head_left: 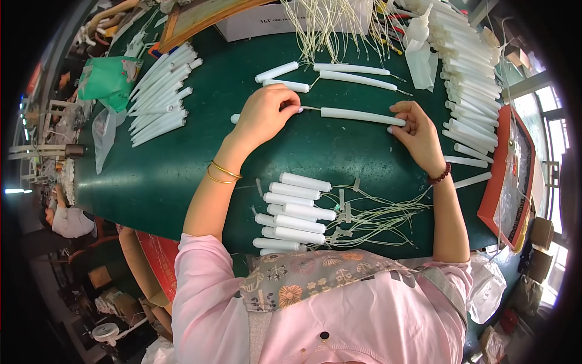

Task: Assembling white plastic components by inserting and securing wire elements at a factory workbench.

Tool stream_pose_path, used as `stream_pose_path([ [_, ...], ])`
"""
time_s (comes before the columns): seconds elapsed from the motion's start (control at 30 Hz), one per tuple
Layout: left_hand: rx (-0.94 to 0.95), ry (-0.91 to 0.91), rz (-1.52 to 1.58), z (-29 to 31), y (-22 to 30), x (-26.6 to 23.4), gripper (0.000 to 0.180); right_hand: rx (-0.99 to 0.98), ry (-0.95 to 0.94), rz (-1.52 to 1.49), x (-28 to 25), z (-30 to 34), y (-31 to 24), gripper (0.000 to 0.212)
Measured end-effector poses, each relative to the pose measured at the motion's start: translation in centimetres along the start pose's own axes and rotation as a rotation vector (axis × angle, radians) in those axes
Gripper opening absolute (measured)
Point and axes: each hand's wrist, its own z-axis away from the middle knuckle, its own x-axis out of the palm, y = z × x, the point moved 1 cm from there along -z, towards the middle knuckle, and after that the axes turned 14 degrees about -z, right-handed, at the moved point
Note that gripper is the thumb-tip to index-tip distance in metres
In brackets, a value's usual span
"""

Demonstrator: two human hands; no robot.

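A long white tube (357, 115) lies level above the green table, with a thin pale wire (311, 108) coming out of its left end. My right hand (418, 130) grips the tube's right end between thumb and fingers. The fingers of my left hand (267, 112) are pinched on the wire, close to the tube's left end. Part of another white piece (235, 119) peeks out to the left of that hand; the rest is hidden. Just beyond my hands lie several white tubes (357, 79), some joined by wires.
Nearer me, short white cylinders (297, 209) with wires (388, 212) are piled on the green table (163, 182). White tubes stack at the left (163, 91) and far right (467, 73). A white bottle (418, 27), a wire bundle (321, 30) and a red box (500, 176) stand around.
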Motion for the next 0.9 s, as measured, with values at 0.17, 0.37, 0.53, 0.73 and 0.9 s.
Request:
stream_pose_path([
  [0.17,-0.064,-0.024,0.209,-0.3,1.2,0.1,0.011,0.104,0.005,-0.163,-1.5,-0.9,1.5,0.029],
  [0.37,-0.127,-0.073,0.296,-0.1,2.3,1.1,0.012,0.065,0.033,-0.071,-0.3,-0.6,0.6,0.029],
  [0.53,0.079,-0.071,0.238,-0.1,2.2,0.1,0.016,-0.120,0.057,0.179,-0.3,-0.5,-0.4,0.030],
  [0.73,0.084,-0.032,-0.291,1.2,0.9,-4.5,0.021,-0.426,0.075,0.521,0.6,-0.7,-1.6,0.026],
  [0.9,0.005,-0.014,-0.279,1.0,-1.3,-1.5,0.033,-0.453,0.022,0.625,1.5,-3.8,-1.5,0.021],
])
